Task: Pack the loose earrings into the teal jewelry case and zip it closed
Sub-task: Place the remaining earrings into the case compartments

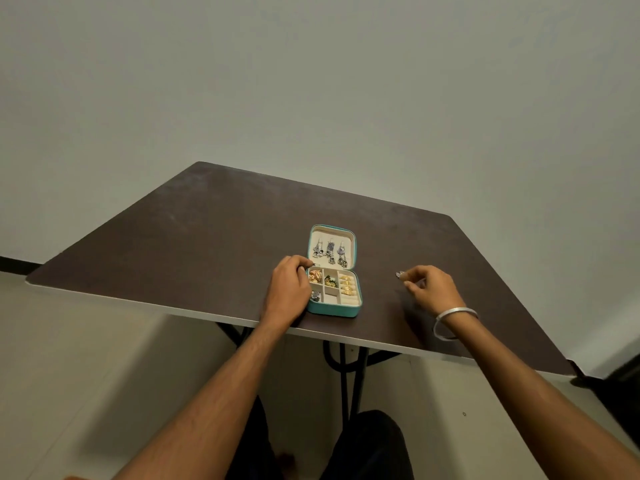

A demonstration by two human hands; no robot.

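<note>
Looking down: you face a dark brown table (194, 244) set against a plain pale wall (311, 81), with a light floor (86, 358) below it.
Table frame: black legs (344, 362) show under the near edge, straight beneath your left fingers.
Writing: no label or brand is legible on anything.
Teal jewelry case (334, 271): it lies open on the table just right of your left fingers, lid laid flat on the far side, tray on the near side, close to the near table edge.
Lid: three silver drop earrings (329, 251) hang in a row on the cream lining, just beyond your left fingertips.
Tray: gold pieces (347, 285) fill the right column, with more gold and green items in the cells nearest your left knuckles; a small silver piece lies in the near left cell.
Left hand (289, 289): fingers curled, tips pinching something small and silvery at the hinge corner of the case; you cannot tell what it is.
Right hand (431, 287): fingers curled, thumb and forefinger pinching a small silver earring (400, 274) at their tips, well right of the case.
Bangle (453, 322): silver, on your right wrist.
Open room: bare tabletop lies beyond and to the outside of both sets of fingers; the near edge runs close behind your wrists.
</note>
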